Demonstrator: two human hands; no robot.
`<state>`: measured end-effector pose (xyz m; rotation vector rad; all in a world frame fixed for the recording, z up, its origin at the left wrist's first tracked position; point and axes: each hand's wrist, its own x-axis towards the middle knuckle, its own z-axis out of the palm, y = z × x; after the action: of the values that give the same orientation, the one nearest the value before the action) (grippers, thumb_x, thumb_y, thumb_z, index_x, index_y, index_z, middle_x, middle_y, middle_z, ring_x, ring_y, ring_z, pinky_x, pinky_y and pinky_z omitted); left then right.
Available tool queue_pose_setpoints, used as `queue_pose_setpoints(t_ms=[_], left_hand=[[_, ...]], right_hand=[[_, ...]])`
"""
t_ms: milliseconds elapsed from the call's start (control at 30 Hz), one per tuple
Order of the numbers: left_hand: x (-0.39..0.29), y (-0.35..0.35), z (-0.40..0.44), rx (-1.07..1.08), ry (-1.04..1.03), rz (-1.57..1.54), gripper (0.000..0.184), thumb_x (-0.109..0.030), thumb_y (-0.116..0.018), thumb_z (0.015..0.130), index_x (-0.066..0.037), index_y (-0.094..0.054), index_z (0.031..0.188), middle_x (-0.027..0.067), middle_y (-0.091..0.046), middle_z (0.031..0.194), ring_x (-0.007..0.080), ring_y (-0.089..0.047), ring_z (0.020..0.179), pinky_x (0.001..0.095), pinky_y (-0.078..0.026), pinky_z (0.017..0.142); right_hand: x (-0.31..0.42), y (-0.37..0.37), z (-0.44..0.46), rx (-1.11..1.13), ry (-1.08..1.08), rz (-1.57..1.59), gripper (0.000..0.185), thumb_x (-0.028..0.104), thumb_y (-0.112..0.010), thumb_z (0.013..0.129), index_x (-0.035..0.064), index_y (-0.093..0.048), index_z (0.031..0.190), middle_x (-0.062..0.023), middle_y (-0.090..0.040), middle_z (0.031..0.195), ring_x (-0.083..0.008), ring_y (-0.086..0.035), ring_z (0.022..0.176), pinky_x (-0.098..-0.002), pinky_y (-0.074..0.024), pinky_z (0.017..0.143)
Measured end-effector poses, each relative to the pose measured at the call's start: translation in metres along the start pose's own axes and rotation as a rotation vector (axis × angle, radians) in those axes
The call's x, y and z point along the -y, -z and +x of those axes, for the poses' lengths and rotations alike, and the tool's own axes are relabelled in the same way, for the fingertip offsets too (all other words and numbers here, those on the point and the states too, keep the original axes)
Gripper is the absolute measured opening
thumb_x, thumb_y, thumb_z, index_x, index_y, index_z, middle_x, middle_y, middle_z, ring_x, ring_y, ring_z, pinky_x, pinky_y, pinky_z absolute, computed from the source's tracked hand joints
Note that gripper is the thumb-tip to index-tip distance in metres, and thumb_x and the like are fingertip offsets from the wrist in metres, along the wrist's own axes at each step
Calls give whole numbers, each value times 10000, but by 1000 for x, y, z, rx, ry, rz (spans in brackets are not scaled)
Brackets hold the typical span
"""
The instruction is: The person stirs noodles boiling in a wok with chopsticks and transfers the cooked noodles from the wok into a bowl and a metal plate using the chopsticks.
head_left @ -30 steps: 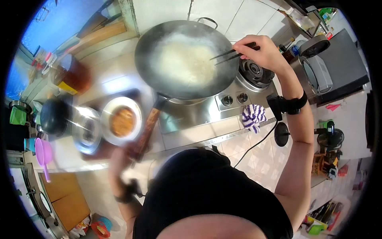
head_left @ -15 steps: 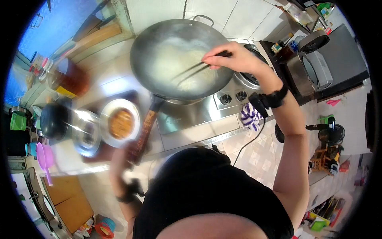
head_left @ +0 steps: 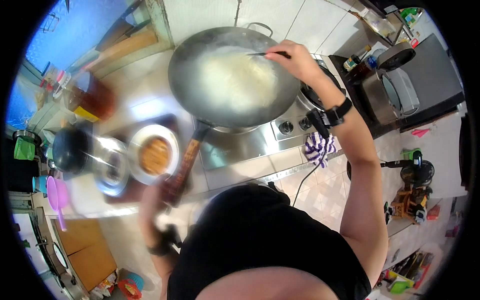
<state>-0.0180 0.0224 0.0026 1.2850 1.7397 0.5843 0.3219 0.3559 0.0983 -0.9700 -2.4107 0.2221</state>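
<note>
A large dark wok [head_left: 181, 95] sits on a steel gas stove [head_left: 235, 150], filled with pale, cloudy contents [head_left: 235, 82] under rising steam. Dark chopsticks [head_left: 257, 54] reach in over the wok's right rim, near its far side, their tips lost in the steam. The person's right hand [head_left: 298, 61] grips them from above, fingers closed around the upper ends. From the wok's near left side, a long wooden handle [head_left: 188, 155] slants down toward the person. The left hand [head_left: 159, 192] is a blur beside the handle's lower end; whether it grasps the handle cannot be told.

Just left of the wok's handle, a white dish [head_left: 134, 142] holds orange-brown food [head_left: 154, 155]. A shiny clear dish [head_left: 112, 185] stands further left of the wok. To the wok's right is a second burner [head_left: 312, 95]; in front and to the right are two knobs [head_left: 285, 128] and a purple-and-white striped cloth [head_left: 317, 149]. Well left of the wok stands a big jar [head_left: 92, 97] of reddish-brown liquid. Behind the wok rises a white tiled wall [head_left: 200, 15].
</note>
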Motion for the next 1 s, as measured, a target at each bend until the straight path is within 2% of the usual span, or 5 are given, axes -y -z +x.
queue_pose_setpoints(t_ms=[467,567,867,933,1000], left_hand=[[7,-6,-2,-6,-15,76,306,-28,-492,852,-2,-552,1151,218,-635,866,303,-628,798,353,-475,750],[8,-6,2,19,209,-27,308,-56,-530,866,12,-539,1166,185,-645,889,243,-614,800,333,-473,765],[66,-19,12,-75,-142,-118,334,-90,-627,864,33,-539,1163,71,-645,925,127,-531,782,273,-462,766],[83,-17,14,-33,202,-528,388,-68,-696,804,33,-544,1146,108,-644,893,137,-536,760,289,-468,744],[89,-20,10,-79,-13,-141,365,-81,-689,813,34,-547,1129,125,-647,872,158,-562,750,306,-476,731]], right_hand=[[33,64,-101,187,-175,235,195,199,-702,829,30,-709,926,-67,-636,1015,-167,-587,934,-284,-456,834],[18,53,-113,102,-232,246,223,234,-732,798,35,-709,896,-80,-648,971,-187,-603,905,-295,-473,801],[-8,8,-69,116,-25,84,211,194,-700,812,30,-694,946,-111,-671,964,-250,-636,885,-321,-503,787],[-11,2,-55,140,13,27,209,194,-680,823,31,-689,954,-130,-675,937,-284,-638,865,-335,-506,778],[-9,-1,-41,214,-26,-124,192,187,-667,828,40,-692,950,-129,-682,899,-304,-641,824,-337,-509,759]])
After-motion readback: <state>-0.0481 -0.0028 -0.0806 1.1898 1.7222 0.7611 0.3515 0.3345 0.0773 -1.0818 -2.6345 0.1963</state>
